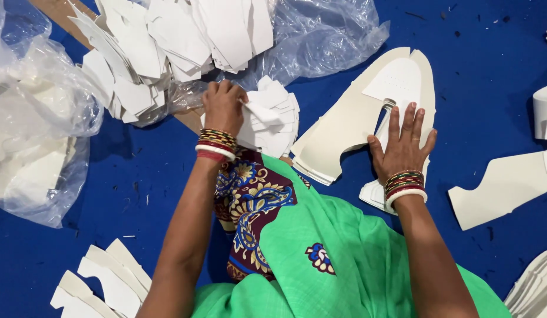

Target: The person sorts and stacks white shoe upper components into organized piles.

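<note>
My left hand (pixel 223 106) is closed on a small white cut piece at the top of a stack of small white pieces (pixel 273 125) on the blue surface. My right hand (pixel 403 144) lies flat, fingers spread, on a stack of large cream shoe-shaped cut-outs (pixel 356 118). Both wrists wear red and gold bangles. A green patterned cloth covers my lap between the arms.
A big heap of white cut pieces (pixel 161 41) lies on clear plastic (pixel 326 35) at the top. A plastic bag with pieces (pixel 32 141) sits at the left. More cut-outs lie at the right (pixel 503 182), bottom left (pixel 102 280) and bottom right (pixel 535 288).
</note>
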